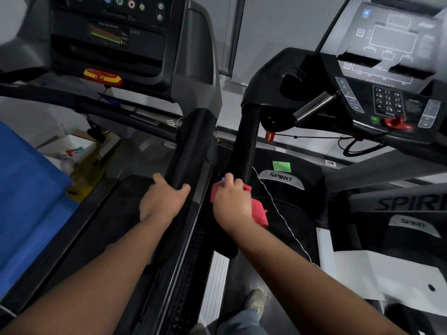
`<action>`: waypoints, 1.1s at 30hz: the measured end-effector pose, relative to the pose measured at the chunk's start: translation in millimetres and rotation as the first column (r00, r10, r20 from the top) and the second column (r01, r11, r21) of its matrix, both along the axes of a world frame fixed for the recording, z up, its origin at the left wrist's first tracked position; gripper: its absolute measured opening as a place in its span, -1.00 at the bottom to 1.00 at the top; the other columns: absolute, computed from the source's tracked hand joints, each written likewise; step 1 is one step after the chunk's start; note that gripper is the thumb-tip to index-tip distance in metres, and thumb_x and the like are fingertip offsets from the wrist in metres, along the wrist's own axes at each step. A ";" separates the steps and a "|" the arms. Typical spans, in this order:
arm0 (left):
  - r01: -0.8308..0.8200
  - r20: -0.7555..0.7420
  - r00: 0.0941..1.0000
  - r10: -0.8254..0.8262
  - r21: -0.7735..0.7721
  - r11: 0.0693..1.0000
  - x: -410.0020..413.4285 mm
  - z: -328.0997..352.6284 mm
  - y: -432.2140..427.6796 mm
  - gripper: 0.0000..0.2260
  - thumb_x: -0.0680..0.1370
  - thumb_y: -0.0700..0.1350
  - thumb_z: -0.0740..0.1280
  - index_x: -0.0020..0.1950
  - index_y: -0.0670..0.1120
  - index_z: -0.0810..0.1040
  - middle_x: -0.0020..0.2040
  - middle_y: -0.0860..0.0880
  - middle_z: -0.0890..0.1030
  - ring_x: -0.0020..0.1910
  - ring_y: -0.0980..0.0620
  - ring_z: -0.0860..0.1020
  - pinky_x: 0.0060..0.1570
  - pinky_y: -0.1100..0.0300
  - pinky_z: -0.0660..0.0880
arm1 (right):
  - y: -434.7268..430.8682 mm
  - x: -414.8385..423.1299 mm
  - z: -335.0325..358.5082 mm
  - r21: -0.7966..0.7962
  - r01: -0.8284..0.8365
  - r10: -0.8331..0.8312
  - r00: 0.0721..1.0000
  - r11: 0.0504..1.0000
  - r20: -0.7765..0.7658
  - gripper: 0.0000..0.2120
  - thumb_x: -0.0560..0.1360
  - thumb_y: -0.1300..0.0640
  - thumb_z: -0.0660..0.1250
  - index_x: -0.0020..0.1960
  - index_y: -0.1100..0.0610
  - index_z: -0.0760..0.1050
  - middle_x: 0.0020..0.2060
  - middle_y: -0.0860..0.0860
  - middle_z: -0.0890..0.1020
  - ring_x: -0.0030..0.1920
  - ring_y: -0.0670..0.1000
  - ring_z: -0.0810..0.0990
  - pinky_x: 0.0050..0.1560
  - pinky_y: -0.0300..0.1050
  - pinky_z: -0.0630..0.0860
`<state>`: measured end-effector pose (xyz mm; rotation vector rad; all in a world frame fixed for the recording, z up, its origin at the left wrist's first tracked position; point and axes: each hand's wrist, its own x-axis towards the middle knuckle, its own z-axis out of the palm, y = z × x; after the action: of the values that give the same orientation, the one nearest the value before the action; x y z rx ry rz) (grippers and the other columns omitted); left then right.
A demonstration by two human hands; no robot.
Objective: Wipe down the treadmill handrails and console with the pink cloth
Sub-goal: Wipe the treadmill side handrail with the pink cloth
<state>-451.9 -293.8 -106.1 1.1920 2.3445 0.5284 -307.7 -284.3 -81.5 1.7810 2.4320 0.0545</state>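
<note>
Right fingers [228, 180] clutch pink cloth [260, 211] against handrail [248, 141] of SPIRIT treadmill [281, 177]; left fingers [159, 179] wrap neighbouring handrail [191, 146].

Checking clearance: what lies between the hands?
Head view: a silver frame strip and a dark gap separate the left hand, gripping a handrail, from the right hand holding the pink cloth.

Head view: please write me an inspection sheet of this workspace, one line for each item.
Surface: right rail, black foam, cloth against its lower end.
Job's things: cloth, pink, bunched under the right hand; console, not touched.
Clutter: green tag on the motor cover; boxes at left.
Hands: left hand grips the left rail; right hand holds the cloth on the right rail.
Cables: white cord runs beside the right rail; black cord at the red clip.
Surroundings: blue panel at left; shoe below.
</note>
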 end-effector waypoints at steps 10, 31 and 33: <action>-0.002 0.025 1.000 0.002 -0.002 1.000 -0.6 2.9 0.5 -0.46 0.49 0.19 0.25 0.30 -0.13 0.23 0.09 -0.15 0.54 -0.12 -0.12 0.51 -0.26 0.11 0.43 | 7.8 -34.7 -19.1 -0.093 -0.134 0.160 0.895 0.987 0.415 -0.68 0.58 0.25 0.13 0.32 0.26 0.38 0.25 0.24 0.30 0.07 0.08 0.47 -0.27 -0.13 0.40; -0.008 0.057 0.998 0.009 -0.019 1.000 -0.1 7.9 0.4 -0.43 0.50 0.18 0.25 0.36 -0.12 0.20 0.16 -0.15 0.52 -0.07 -0.13 0.51 -0.21 0.09 0.43 | 11.9 -42.6 -33.3 -0.072 -0.239 0.231 0.750 0.968 0.620 -0.68 0.56 0.28 0.19 0.30 0.27 0.39 0.19 0.18 0.36 0.11 0.13 0.46 -0.07 -0.05 0.52; -0.010 0.067 0.998 0.011 -0.019 1.000 0.3 9.1 -0.4 -0.44 0.51 0.17 0.25 0.37 -0.12 0.20 0.16 -0.15 0.52 -0.13 -0.09 0.45 -0.23 0.10 0.41 | 13.3 -52.4 -48.0 -0.112 -0.228 0.245 0.719 0.967 0.650 -0.61 0.53 0.28 0.27 0.33 0.28 0.33 0.19 0.12 0.38 0.13 0.06 0.48 -0.05 -0.12 0.53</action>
<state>-451.6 -294.2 -96.9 1.1367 2.2953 0.5404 -360.1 -271.0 -129.5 1.1330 2.0735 0.5784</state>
